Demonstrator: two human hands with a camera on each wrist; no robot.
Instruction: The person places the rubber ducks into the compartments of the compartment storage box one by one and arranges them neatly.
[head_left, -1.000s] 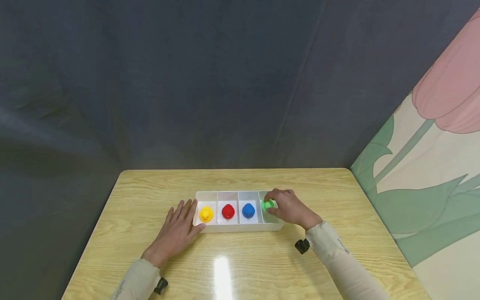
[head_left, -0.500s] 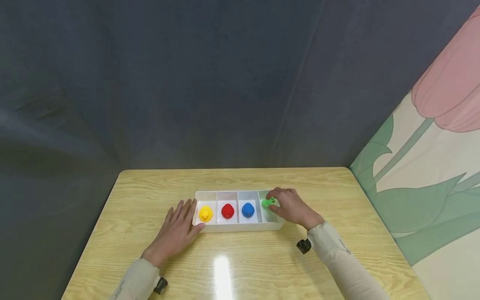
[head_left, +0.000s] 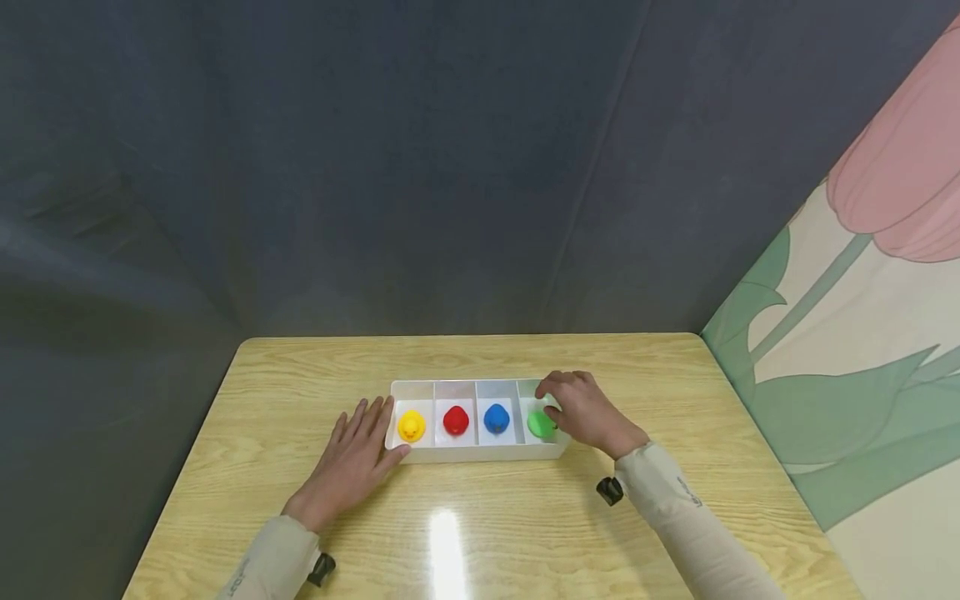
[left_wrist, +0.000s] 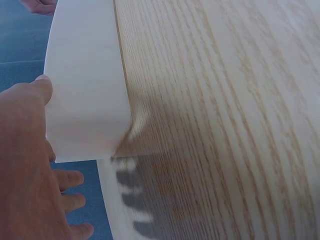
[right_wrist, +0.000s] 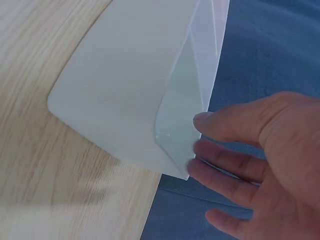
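A long white tray (head_left: 465, 456) with divided compartments stands on the table. From left to right it holds a yellow toy duck (head_left: 411, 426), a red toy duck (head_left: 455, 421), a blue toy duck (head_left: 497, 418) and a green toy duck (head_left: 541, 424). My left hand (head_left: 348, 462) rests with fingers spread at the tray's left end, thumb on the near corner. Over the right compartment is my right hand (head_left: 585, 414), thumb and fingers apart and nothing between them. The right wrist view shows those fingertips (right_wrist: 202, 120) right at the tray's rim; the ducks are hidden there.
The wood-grain table (head_left: 480, 525) runs back to a dark curtain (head_left: 450, 208). A wall panel with a flower print (head_left: 862, 375) slants along the right side. A black wrist camera (head_left: 610, 490) hangs under the right wrist.
My right hand has turned the green duck, let go of it and risen slightly; the duck now sits lower in the right compartment. The left hand has stayed in place.
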